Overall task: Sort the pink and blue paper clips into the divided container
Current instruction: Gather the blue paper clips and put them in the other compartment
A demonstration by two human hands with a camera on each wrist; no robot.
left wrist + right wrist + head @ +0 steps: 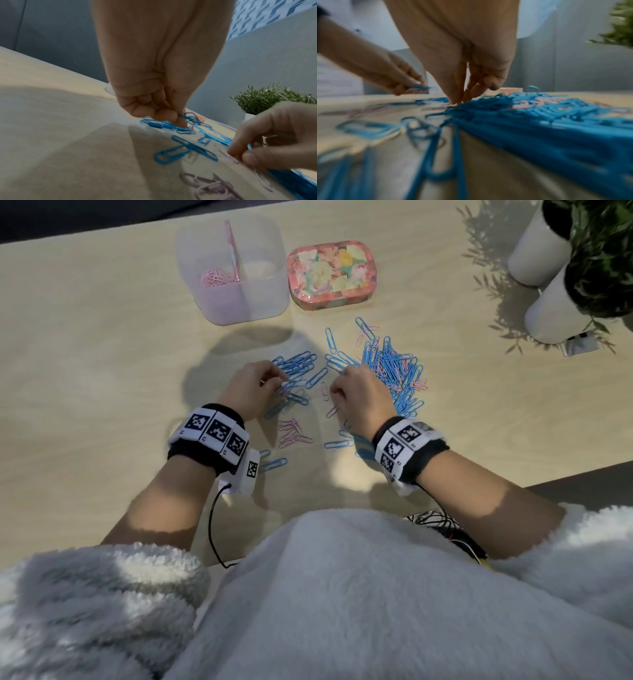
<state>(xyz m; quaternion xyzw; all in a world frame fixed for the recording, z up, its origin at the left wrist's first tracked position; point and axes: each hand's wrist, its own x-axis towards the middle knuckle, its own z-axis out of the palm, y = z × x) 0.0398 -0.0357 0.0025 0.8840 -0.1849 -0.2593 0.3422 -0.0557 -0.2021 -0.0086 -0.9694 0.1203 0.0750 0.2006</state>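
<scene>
While both hands work low over the counter (85, 354), the left hand (251, 386) has its fingers curled down into a small cluster of blue paper clips (296, 368), thumb and fingertips (181, 122) pressed together at the pile; the left wrist view shows a pale pink clip (191, 127) standing right at those fingertips, though whether it is truly pinched I cannot tell. The right hand (359, 398) is bunched too — its thumb and forefinger meet on a pink clip (228, 155) lying flat on the counter, at the left edge of the big mixed heap (397, 371). That heap is mostly blue with pink strands through it, and the right wrist view of it is too blurred to pick out single clips.

Between the two wrists lies a loose group of pink paper clips (293, 433), with a few stray blue ones (339, 444) nearby. Farther back stands the divided container (267, 299), translucent, with a partition down its middle; pink clips (214, 278) sit in its left compartment, and the right one looks bare as far as the frosted wall lets me see. Just beside it on the right is a floral tin (330, 273). Two white plant pots (548, 316) stand at the far right corner.
</scene>
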